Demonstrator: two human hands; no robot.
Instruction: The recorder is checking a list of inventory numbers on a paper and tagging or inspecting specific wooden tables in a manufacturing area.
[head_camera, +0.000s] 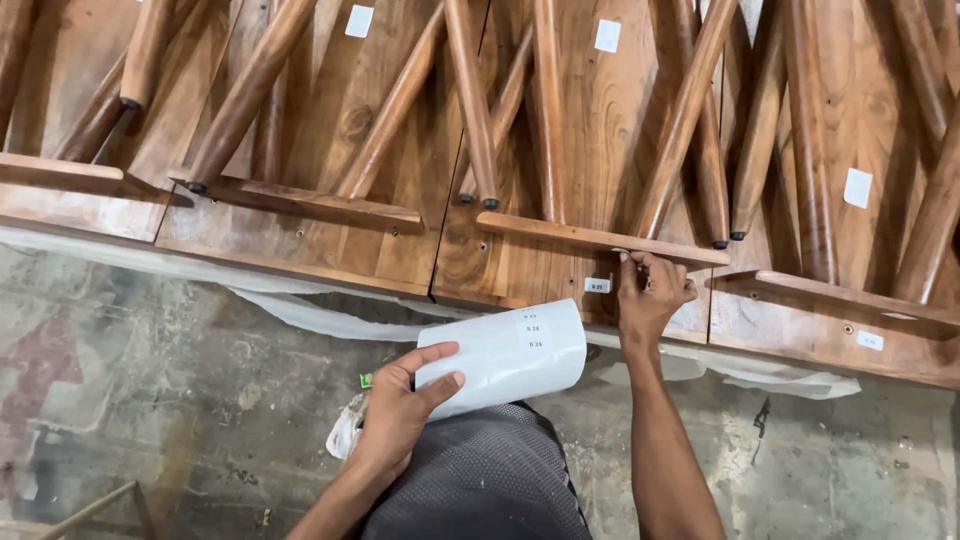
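Observation:
My left hand (402, 402) holds a curled white sheet of small labels (510, 355) above my knee. My right hand (650, 290) reaches forward, fingers bent, and presses against the underside of a brown wooden table top (545, 270), just below a wooden rail (600, 238). A small white label (597, 285) is stuck on the wood just left of that hand. Whether the right fingers pinch anything is hidden.
Several upturned wooden tables with tapered legs (470, 100) lie side by side across the top, some bearing white stickers (857, 187). White foam sheeting (330, 320) runs under their edges. Below is stained concrete floor (150, 400). My grey-clad knee (480, 480) fills the bottom centre.

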